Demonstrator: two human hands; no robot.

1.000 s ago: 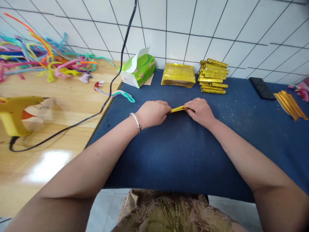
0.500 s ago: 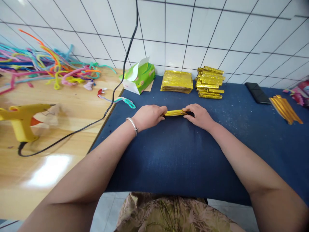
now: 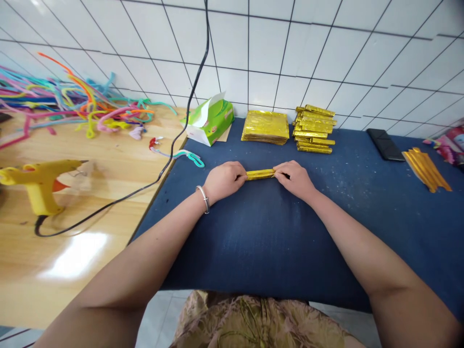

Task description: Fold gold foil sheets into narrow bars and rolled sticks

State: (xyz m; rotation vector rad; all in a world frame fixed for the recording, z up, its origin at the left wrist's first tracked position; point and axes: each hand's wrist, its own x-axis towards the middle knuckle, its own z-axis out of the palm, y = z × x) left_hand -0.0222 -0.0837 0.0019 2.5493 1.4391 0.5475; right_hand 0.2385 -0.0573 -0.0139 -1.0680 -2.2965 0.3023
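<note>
A narrow roll of gold foil paper (image 3: pixel 260 174) stretches between my two hands, just over the dark blue cloth (image 3: pixel 261 241). My left hand (image 3: pixel 225 181), with a silver bangle at the wrist, pinches its left end. At the right end, the fingers of my right hand (image 3: pixel 294 178) are closed on it, hiding that tip. Beyond my hands lies a flat stack of gold foil sheets (image 3: pixel 266 126). To the right of that stack is a pile of gold foil rolls (image 3: pixel 314 129).
A green tissue packet (image 3: pixel 212 121) stands near the tiled wall. On the wooden table at left are a yellow glue gun (image 3: pixel 41 183), its black cable (image 3: pixel 108 205) and tangled pipe cleaners (image 3: pixel 79 104). A black phone (image 3: pixel 384 144) and orange-gold strips (image 3: pixel 427 169) lie at right.
Both hands have come slightly nearer to me with the gold paper. The paper now looks like a narrower, tighter roll, and the dark gap by my right fingers is smaller.
</note>
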